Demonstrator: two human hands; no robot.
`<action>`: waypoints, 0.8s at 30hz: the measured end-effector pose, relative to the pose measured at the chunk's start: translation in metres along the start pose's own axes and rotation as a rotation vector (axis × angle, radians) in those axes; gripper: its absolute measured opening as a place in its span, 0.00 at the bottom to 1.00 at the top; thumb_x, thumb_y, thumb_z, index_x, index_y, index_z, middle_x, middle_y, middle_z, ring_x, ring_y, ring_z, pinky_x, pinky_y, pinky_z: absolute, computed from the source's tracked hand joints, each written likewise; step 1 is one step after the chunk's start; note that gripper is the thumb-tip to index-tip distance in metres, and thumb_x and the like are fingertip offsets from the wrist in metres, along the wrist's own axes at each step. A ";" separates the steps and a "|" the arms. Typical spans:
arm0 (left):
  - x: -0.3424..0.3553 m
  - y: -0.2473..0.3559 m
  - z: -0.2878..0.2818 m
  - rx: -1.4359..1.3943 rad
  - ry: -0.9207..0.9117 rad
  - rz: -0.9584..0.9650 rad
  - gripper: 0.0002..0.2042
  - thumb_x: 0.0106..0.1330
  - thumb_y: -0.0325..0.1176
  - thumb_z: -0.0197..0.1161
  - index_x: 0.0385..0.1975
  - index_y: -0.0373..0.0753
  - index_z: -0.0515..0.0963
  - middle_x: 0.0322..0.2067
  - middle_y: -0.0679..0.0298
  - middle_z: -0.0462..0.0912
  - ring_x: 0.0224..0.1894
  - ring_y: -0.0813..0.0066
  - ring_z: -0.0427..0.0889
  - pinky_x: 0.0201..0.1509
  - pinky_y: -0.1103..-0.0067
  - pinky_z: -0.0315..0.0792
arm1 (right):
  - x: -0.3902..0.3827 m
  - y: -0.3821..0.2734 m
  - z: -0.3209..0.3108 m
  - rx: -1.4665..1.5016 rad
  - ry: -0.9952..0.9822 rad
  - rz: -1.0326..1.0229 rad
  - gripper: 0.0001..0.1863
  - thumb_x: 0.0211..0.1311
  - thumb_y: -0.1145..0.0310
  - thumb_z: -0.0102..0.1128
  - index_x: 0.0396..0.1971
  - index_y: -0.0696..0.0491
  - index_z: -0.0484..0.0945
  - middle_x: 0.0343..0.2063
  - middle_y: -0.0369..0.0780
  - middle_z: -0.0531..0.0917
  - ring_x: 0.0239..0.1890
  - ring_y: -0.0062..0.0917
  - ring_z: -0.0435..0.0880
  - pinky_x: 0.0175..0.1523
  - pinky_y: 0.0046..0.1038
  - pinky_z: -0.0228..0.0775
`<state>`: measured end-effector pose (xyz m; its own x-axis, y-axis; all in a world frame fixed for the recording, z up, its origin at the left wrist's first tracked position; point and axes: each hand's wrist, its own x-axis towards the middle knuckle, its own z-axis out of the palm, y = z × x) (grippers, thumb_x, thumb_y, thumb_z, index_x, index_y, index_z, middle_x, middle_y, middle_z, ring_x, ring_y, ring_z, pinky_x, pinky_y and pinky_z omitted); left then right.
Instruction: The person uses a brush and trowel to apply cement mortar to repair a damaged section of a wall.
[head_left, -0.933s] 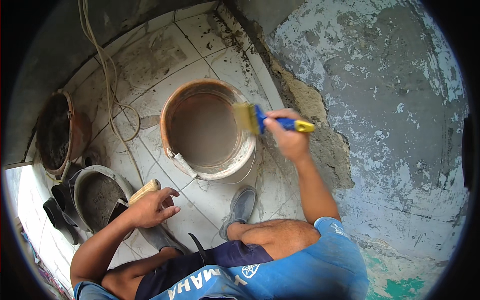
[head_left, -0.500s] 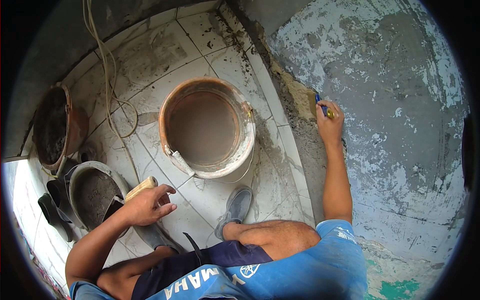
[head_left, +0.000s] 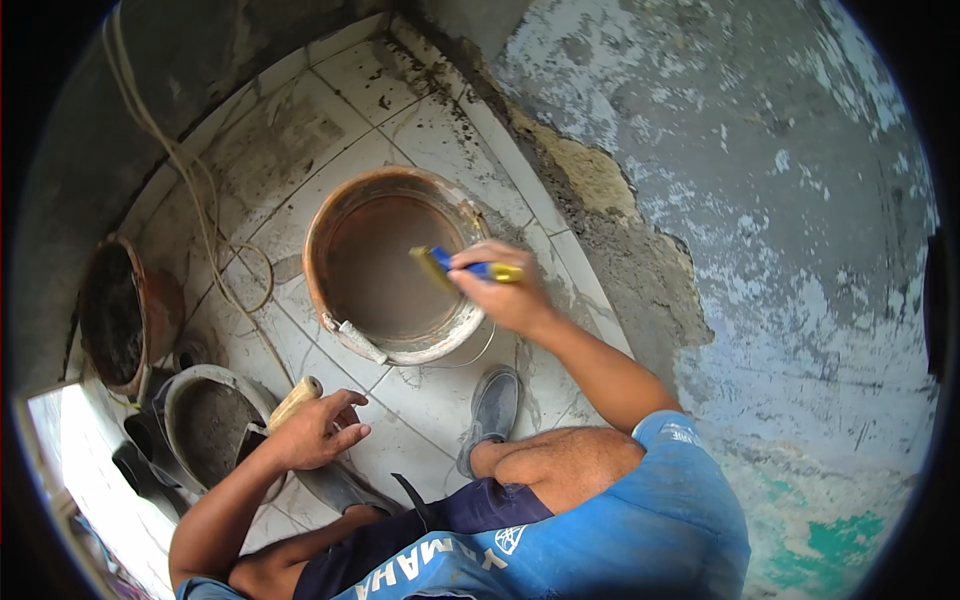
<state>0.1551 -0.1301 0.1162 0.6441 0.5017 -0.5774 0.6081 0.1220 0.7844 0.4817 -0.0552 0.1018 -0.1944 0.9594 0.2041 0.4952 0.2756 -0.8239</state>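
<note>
My right hand [head_left: 508,290] grips a paintbrush [head_left: 488,271] with a blue and yellow handle. Its blurred, yellowish bristles are over the murky grey-brown water [head_left: 390,265] in a large orange-rimmed bucket [head_left: 312,250]; I cannot tell whether they touch the water. At lower left my left hand [head_left: 320,432] hangs with loosely bent fingers, thumb apart and nothing visible between them. Right behind it shows the wooden handle [head_left: 294,402] of a trowel, its dark blade partly hidden by my hand and beside a smaller grey bucket [head_left: 180,425] of dry-looking mortar.
A tilted orange bucket [head_left: 160,310] with dark contents stands at far left, near dark boots [head_left: 150,470]. A pale cable [head_left: 210,220] loops over the white tiles [head_left: 330,140]. To the right, a peeling grey-blue wall [head_left: 780,230] has a rough, exposed strip [head_left: 650,270] along its base.
My right hand has moved left with the paintbrush, from the wall's exposed edge to above the large bucket. My left hand keeps its pose beside the trowel handle; the whole view has shifted slightly.
</note>
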 end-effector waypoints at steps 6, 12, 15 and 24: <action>-0.004 -0.003 0.001 -0.066 -0.018 -0.033 0.22 0.68 0.40 0.61 0.55 0.32 0.70 0.37 0.54 0.83 0.38 0.66 0.82 0.45 0.73 0.76 | -0.015 0.025 0.031 -0.010 -0.056 -0.069 0.04 0.54 0.75 0.64 0.30 0.55 0.79 0.28 0.44 0.81 0.29 0.36 0.83 0.35 0.32 0.75; -0.004 -0.007 -0.001 -0.031 0.014 0.002 0.22 0.68 0.41 0.61 0.55 0.32 0.69 0.39 0.51 0.83 0.40 0.64 0.83 0.47 0.73 0.76 | -0.008 0.001 -0.014 0.020 0.105 0.026 0.05 0.55 0.73 0.67 0.30 0.55 0.81 0.30 0.42 0.84 0.31 0.28 0.84 0.36 0.29 0.78; -0.004 -0.004 -0.005 -0.021 0.020 0.012 0.22 0.68 0.41 0.61 0.55 0.31 0.69 0.39 0.51 0.83 0.39 0.64 0.83 0.46 0.73 0.76 | -0.006 -0.011 -0.076 -0.115 0.263 0.018 0.06 0.55 0.72 0.68 0.32 0.54 0.83 0.31 0.41 0.85 0.31 0.24 0.84 0.33 0.26 0.78; -0.007 -0.004 -0.008 -0.016 0.023 -0.004 0.22 0.68 0.40 0.61 0.55 0.33 0.70 0.39 0.51 0.83 0.39 0.63 0.83 0.45 0.72 0.76 | -0.022 0.032 -0.192 -0.672 0.322 0.051 0.06 0.57 0.74 0.63 0.35 0.55 0.81 0.32 0.43 0.83 0.31 0.35 0.83 0.37 0.31 0.74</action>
<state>0.1445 -0.1271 0.1183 0.6306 0.5207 -0.5755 0.6033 0.1376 0.7856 0.6645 -0.0566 0.1724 0.0492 0.9132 0.4045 0.9278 0.1081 -0.3569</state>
